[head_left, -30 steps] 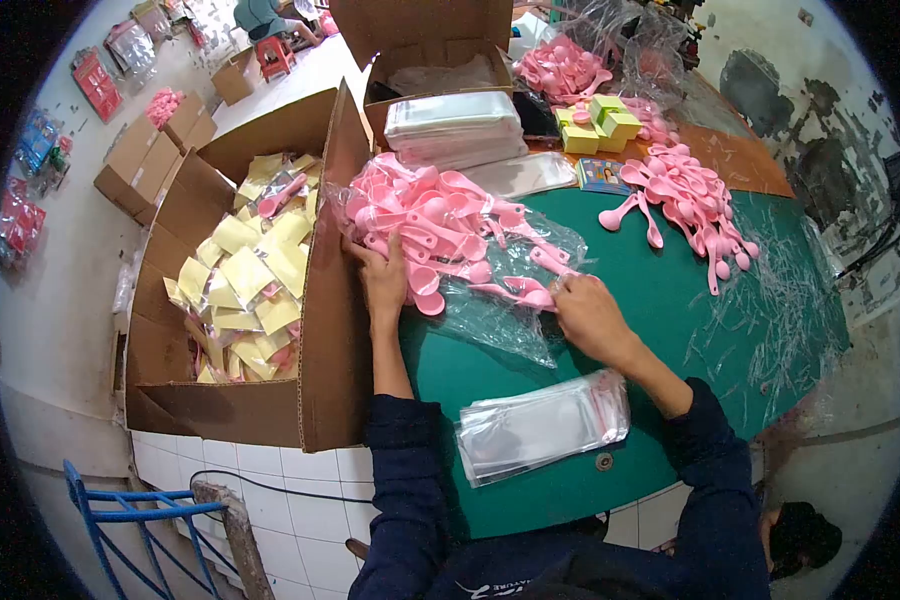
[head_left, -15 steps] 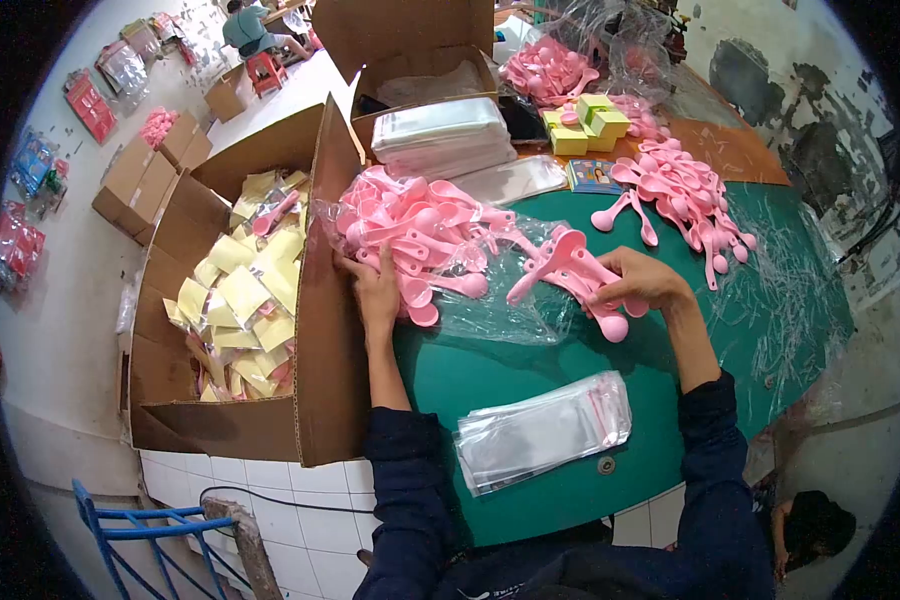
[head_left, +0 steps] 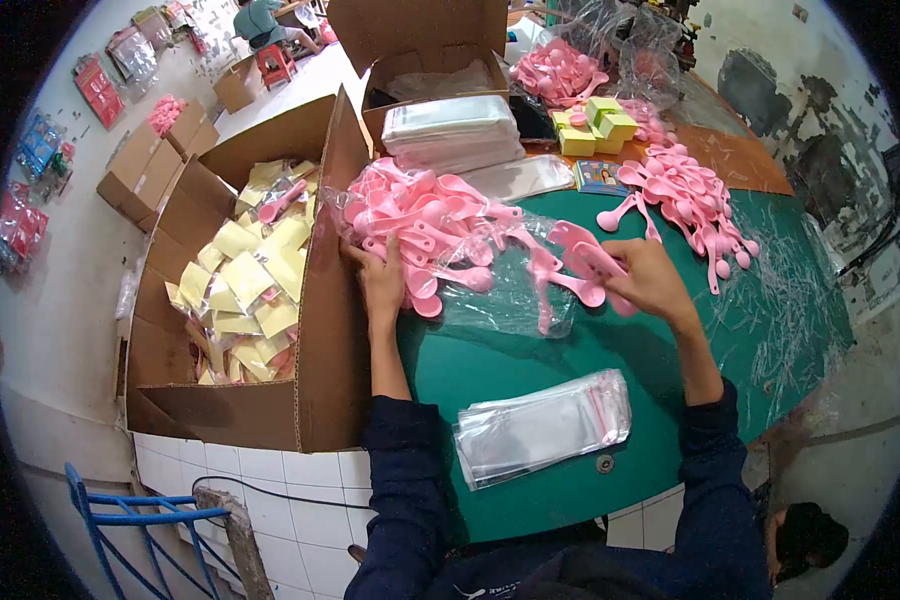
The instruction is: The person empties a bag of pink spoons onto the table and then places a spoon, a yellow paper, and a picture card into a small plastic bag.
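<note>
- The flat stack of clear plastic sleeves with a red-edged flap (head_left: pixel 542 428) lay untouched by the near edge of the round green table (head_left: pixel 570 505); bare green surface ran open between it and both hands.
- The right hand (head_left: pixel 652 282) had come up off the crumpled clear bag, where it had lain flat a second before; it was closed round a bunch of pink plastic measuring spoons (head_left: pixel 578 262), perhaps four or five, though the count was hard to make out; so a handful was out of the heap and held just above the table.
- The left hand (head_left: pixel 382 280) had not moved; it rested with fingers loosely spread, gripping nothing, on the edge of the heap of pink spoons (head_left: pixel 420 215) on that bag.
- The tall wall of the brown cardboard box (head_left: pixel 332 300), filled with yellow-carded packets, stood hard against the left wrist; no room that way.
- Beyond the right hand a loose pile of pink spoons (head_left: pixel 692 200) lay near; the table stayed open to the right.
</note>
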`<action>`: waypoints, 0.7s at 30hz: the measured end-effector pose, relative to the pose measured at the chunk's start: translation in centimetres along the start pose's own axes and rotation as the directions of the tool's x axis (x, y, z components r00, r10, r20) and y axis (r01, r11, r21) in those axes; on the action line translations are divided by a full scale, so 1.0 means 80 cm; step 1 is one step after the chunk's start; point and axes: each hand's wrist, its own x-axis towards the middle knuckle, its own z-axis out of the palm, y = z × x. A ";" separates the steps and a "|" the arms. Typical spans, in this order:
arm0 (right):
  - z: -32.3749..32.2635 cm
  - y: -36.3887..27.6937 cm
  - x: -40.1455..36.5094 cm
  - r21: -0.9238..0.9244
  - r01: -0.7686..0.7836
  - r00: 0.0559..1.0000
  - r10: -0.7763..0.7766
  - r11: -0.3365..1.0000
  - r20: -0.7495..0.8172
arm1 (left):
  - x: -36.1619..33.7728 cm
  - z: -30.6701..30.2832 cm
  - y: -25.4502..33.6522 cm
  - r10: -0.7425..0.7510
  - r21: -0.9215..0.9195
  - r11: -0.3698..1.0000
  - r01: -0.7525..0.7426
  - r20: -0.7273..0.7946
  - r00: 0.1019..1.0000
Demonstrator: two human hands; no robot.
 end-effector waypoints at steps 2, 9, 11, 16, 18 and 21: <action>0.005 -0.001 0.000 -0.101 -0.059 0.994 0.049 0.993 -0.100 | 0.001 0.000 0.002 0.020 -0.019 1.000 -0.020 0.004 1.000; -0.005 -0.006 0.006 0.623 -0.258 0.962 0.134 0.738 0.239 | 0.000 -0.001 0.011 0.014 0.021 1.000 -0.014 0.010 1.000; -0.001 -0.002 0.006 0.654 -0.288 0.952 0.134 0.700 0.275 | 0.002 0.002 0.003 -0.018 0.055 0.998 0.018 -0.002 1.000; -0.004 0.017 0.010 0.647 -0.293 0.950 0.138 0.704 0.280 | -0.002 0.001 0.007 0.010 0.047 0.999 -0.010 0.007 1.000; -0.023 0.046 0.017 0.580 -0.288 0.954 0.172 0.762 0.248 | 0.001 -0.002 0.006 0.004 0.005 1.000 -0.004 0.015 1.000; -0.066 0.143 0.055 0.392 -0.273 0.962 0.262 0.878 0.083 | -0.002 -0.006 0.015 -0.022 0.051 0.998 0.022 0.013 1.000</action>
